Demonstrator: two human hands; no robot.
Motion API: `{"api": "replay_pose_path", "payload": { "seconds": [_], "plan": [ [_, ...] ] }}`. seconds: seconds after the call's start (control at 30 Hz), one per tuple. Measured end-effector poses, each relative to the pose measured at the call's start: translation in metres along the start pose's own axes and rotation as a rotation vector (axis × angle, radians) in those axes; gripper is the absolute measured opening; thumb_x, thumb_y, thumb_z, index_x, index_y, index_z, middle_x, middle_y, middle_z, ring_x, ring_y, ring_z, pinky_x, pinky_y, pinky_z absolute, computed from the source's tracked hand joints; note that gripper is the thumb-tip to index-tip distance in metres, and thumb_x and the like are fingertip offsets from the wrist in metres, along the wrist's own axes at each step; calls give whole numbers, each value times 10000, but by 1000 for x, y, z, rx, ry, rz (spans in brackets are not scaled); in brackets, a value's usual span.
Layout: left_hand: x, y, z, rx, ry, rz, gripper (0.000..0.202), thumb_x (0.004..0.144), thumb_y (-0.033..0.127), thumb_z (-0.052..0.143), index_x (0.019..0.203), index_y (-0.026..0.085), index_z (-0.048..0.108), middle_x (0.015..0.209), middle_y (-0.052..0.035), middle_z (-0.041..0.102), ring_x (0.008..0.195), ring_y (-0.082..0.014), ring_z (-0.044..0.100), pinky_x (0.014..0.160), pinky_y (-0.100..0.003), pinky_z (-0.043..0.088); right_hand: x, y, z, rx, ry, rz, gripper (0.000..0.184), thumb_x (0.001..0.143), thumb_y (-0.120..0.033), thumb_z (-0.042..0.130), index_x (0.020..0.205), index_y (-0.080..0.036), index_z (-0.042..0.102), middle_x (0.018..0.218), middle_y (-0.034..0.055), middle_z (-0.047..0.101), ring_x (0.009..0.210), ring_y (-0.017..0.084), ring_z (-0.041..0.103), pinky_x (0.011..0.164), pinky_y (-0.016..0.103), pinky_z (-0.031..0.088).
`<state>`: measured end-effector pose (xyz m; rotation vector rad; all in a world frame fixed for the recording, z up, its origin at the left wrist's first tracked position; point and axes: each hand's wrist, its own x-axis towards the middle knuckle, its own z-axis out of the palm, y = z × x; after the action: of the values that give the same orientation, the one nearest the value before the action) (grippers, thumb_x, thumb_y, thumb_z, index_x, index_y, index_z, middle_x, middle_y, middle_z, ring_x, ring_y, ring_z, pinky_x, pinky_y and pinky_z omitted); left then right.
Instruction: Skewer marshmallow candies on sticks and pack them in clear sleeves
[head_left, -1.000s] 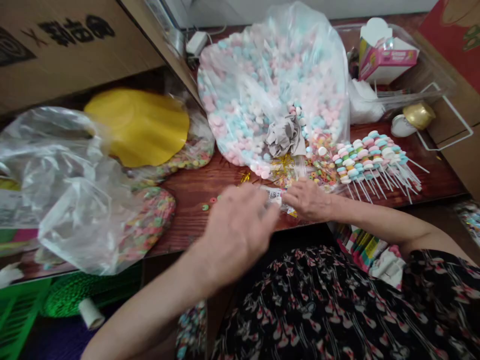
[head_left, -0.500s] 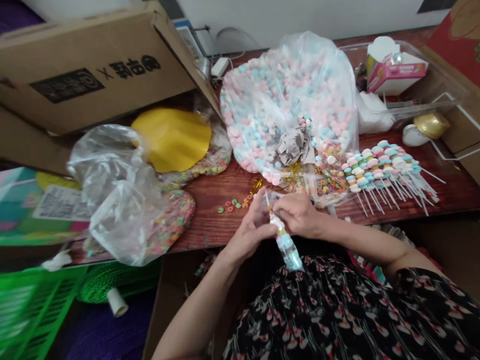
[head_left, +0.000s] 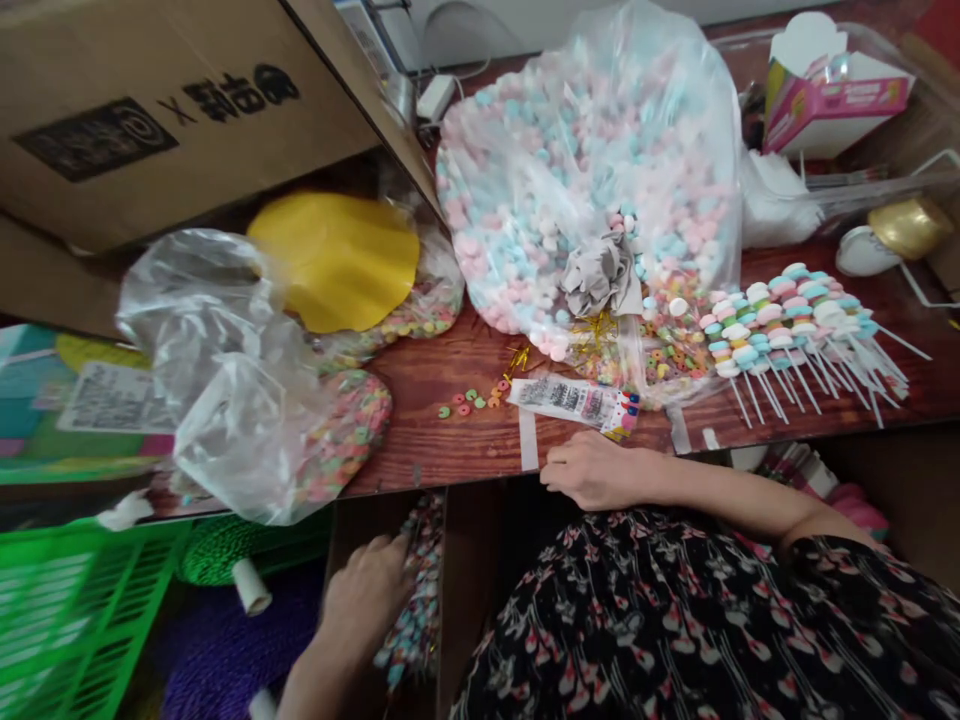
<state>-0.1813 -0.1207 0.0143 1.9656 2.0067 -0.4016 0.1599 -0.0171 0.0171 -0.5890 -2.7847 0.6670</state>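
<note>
Tabletop [head_left: 420, 440]: open right hand [head_left: 592, 470], left hand [head_left: 364, 595] on candy [head_left: 420, 600].

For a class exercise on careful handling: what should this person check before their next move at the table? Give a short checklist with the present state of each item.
Right hand: rests at the table edge, holding nothing: ok.
Left hand: down at the bagged candy sticks below the table edge; whether it holds one: cannot tell.
Printed label strip: lies flat on the wooden table, near the right hand: ok.
Loose candy rings: lie scattered on the table, outside any bag: not ok.
Candy skewers: lie bunched together on the table, apart from both hands: ok.
</note>
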Motion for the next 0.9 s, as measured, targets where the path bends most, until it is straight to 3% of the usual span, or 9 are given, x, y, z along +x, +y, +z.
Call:
{"api": "replay_pose_path", "payload": {
  "seconds": [0.1, 0.17, 0.23, 0.3, 0.37, 0.5, 0.67, 0.77, 0.9],
  "plan": [
    [37, 82, -15, -74, 309, 456, 280, 875, 218, 484, 1090, 166, 656, 1041, -121, 684, 993, -240, 624, 892, -358, 504, -25, 4, -1, 20, 109, 36, 195, 928, -171, 457, 867, -148, 640, 784, 43, 648, 650, 120, 516, 575, 266, 311],
    [67, 147, -31, -22, 406, 705, 280, 889, 201, 476, 1115, 153, 636, 1058, -128, 663, 994, -246, 592, 891, -373, 488, -40, 4, -4, 24, 236, 83, 205, 930, -151, 442, 882, -145, 641, 764, 45, 647, 671, 124, 535, 609, 257, 357],
    [93, 200, -44, 116, 406, 860, 299, 885, 220, 494, 1143, 125, 612, 1108, -156, 632, 984, -282, 568, 795, -401, 489, -58, 5, -11, 5, 384, 156, 207, 930, -136, 434, 895, -147, 638, 756, 45, 651, 687, 129, 556, 646, 257, 399],
    [111, 230, -49, 236, 429, 853, 266, 880, 149, 470, 1093, 91, 618, 1101, -180, 618, 955, -292, 562, 720, -399, 475, -81, 7, -19, -40, 528, 253, 188, 923, -130, 449, 920, -156, 635, 782, 50, 670, 715, 136, 583, 676, 262, 431],
    [124, 237, -46, 299, 441, 841, 220, 865, 86, 454, 983, 85, 639, 1009, -169, 628, 902, -282, 566, 681, -382, 457, -108, 12, -26, -105, 642, 354, 177, 909, -122, 468, 949, -169, 633, 813, 53, 685, 739, 142, 605, 690, 265, 453],
    [146, 217, -31, 196, 561, 908, 157, 838, 103, 511, 890, 123, 658, 836, -113, 632, 805, -252, 573, 681, -356, 440, -157, 24, -34, -241, 786, 578, 195, 892, -106, 468, 952, -179, 639, 805, 49, 687, 726, 146, 618, 689, 265, 473],
    [156, 206, -17, -65, 759, 833, 125, 867, 194, 551, 823, 189, 667, 780, -74, 641, 778, -218, 584, 696, -319, 432, -183, 44, -49, -476, 894, 898, 187, 899, -161, 479, 931, -180, 663, 849, 71, 700, 816, 185, 635, 766, 306, 466],
    [151, 213, -18, -123, 716, 772, 145, 882, 218, 544, 928, 196, 680, 869, -85, 662, 854, -232, 592, 742, -328, 436, -184, 53, -60, -570, 853, 1001, 214, 914, -190, 459, 923, -181, 672, 881, 81, 699, 871, 194, 623, 803, 307, 440],
    [150, 221, -26, -375, 561, 709, 214, 921, 255, 501, 1019, 214, 686, 915, -70, 656, 854, -204, 583, 737, -311, 445, -180, 54, -64, -633, 644, 1151, 199, 909, -268, 495, 844, -183, 663, 850, 79, 678, 838, 202, 581, 719, 294, 376]
  ]
}}
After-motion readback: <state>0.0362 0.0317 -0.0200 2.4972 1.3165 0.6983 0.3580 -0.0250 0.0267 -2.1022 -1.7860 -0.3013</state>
